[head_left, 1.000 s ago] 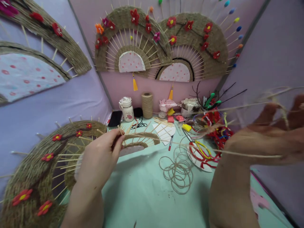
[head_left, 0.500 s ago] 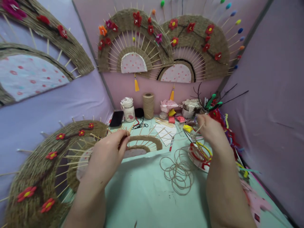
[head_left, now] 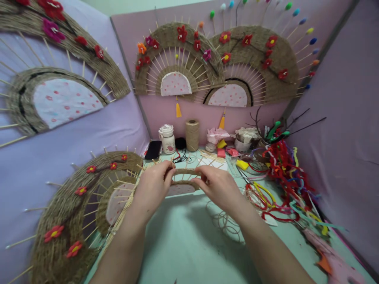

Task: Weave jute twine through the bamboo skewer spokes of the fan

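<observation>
Mint-green surface [head_left: 180,240] is sitting below a small woven fan [head_left: 181,189], which left hand [head_left: 155,183] and right hand [head_left: 220,184] are pinching at opposite sides, twine spool [head_left: 192,136] standing behind.

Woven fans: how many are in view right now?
5: the held fan, the lower-left fan, the left-wall fan, and on the back wall a left fan and a right fan, overlapping. Others could be hidden.
</observation>
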The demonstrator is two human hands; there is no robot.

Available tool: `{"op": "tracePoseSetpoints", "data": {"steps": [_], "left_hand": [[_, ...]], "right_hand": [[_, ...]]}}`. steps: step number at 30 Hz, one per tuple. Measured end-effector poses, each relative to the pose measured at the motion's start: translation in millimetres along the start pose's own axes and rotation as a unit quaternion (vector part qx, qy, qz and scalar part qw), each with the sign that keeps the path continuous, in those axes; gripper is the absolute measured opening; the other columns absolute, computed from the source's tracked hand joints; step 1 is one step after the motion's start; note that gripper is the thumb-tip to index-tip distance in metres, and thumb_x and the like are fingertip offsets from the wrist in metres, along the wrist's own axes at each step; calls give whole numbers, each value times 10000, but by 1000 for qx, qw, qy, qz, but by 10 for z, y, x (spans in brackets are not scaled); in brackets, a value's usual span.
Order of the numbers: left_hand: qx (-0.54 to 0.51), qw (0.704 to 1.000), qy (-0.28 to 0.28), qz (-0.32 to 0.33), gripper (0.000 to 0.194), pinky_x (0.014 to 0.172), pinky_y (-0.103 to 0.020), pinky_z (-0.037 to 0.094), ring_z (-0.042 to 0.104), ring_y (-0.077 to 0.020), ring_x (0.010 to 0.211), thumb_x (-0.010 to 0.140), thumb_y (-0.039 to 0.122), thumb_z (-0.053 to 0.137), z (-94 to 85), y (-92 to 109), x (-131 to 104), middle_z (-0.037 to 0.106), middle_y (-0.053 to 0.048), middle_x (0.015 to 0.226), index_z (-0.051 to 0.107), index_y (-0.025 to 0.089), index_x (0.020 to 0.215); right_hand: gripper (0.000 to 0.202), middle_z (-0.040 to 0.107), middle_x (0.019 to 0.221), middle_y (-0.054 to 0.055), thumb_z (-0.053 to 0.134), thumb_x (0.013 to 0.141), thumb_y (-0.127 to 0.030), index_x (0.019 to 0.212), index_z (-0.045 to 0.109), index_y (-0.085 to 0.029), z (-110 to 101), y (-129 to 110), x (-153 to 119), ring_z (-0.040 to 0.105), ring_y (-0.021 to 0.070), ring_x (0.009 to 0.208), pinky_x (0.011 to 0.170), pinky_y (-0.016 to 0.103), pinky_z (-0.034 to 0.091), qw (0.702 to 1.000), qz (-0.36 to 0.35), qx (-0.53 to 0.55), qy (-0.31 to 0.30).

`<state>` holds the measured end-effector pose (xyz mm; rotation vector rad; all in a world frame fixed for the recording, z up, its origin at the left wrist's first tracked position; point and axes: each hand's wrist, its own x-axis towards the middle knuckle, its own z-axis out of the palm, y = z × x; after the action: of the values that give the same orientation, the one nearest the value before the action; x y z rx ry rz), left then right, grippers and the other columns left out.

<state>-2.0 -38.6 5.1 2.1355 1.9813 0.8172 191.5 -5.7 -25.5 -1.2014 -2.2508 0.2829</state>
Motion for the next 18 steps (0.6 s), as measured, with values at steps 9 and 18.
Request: {"op": "tracePoseSetpoints", "data": {"steps": [9,18], "left_hand": [[-6,999,-34,-7,130,622,-251,382,593,-153,613,858,234,494,121,-5,80,643,2,641,606,202,798],[4,998,-63,-10,134,611,-257,365,594,-165,626,858,222,478,162,-83,118,637,7,622,592,210,787]], "right_hand": [[177,615,842,40,455,934,-256,837,583,-182,256,74,69,562,153,730,635,255,360,994,-7,-62,91],[170,613,896,34,484,925,-264,860,632,-211,283,98,81,575,156,735,594,253,340,998,10,-31,51]]}}
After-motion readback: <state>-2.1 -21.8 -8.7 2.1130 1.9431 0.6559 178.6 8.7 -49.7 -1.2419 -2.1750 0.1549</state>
